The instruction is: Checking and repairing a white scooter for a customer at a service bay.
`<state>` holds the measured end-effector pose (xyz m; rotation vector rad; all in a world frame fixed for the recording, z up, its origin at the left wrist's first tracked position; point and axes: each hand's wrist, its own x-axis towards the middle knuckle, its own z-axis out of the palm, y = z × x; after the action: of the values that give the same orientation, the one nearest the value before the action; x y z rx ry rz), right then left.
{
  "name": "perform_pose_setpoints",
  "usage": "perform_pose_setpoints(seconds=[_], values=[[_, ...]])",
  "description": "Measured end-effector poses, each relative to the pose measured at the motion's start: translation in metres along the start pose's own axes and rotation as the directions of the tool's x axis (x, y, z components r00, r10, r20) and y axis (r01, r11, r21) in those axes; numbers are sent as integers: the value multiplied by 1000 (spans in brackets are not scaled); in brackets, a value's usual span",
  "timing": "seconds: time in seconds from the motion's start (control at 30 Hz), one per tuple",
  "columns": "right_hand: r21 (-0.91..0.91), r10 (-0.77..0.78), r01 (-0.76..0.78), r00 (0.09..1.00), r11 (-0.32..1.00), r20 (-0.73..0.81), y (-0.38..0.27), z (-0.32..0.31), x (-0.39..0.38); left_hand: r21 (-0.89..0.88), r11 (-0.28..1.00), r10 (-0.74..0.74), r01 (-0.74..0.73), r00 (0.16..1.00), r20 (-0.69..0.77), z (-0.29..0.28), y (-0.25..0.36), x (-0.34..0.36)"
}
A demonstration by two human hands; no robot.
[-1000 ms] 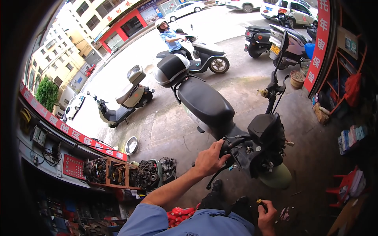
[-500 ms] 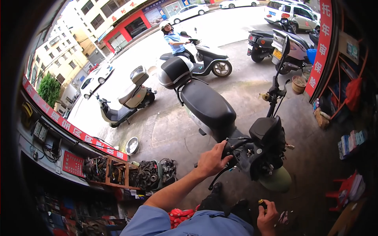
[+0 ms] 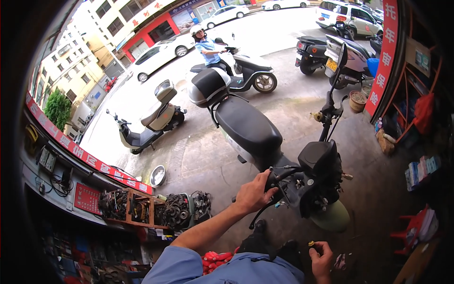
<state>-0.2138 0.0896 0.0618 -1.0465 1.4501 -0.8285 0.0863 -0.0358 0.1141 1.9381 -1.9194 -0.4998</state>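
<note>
Grey floor (image 3: 198, 156): one scooter (image 3: 248, 125). Left hand (image 3: 254, 192): gripping its handlebar (image 3: 285, 173). Right hand (image 3: 322, 259): closed on small yellow-tipped object (image 3: 311, 244). Room's left: wooden crate (image 3: 152, 211), metal parts (image 3: 177, 212); right: red stool (image 3: 411, 232).

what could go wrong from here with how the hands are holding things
Only the left hand is on the handlebar, so if it slips, the bars might swing or the black-seated scooter might tip.

The right hand holds a small yellow-topped item near the fingertips; it could drop to the floor.
</note>
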Motion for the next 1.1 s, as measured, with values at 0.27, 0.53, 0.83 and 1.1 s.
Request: perform_pose_setpoints(seconds=[0.27,0.53,0.83,1.1], values=[[-331,-383,347,923,877,-47,-7,5,3,-5,1000,-3,3,1000,-3,-5,0,0],[-30,-73,74,997,997,37,36,-3,22,38,998,41,-40,999,-31,-2,-3,2],[-90,-81,98,981,991,176,83,-36,-8,-242,962,138,-130,990,18,-6,-36,-5],[-332,43,30,976,943,211,132,-2,-21,-630,756,-185,178,981,56,14,-141,-75]])
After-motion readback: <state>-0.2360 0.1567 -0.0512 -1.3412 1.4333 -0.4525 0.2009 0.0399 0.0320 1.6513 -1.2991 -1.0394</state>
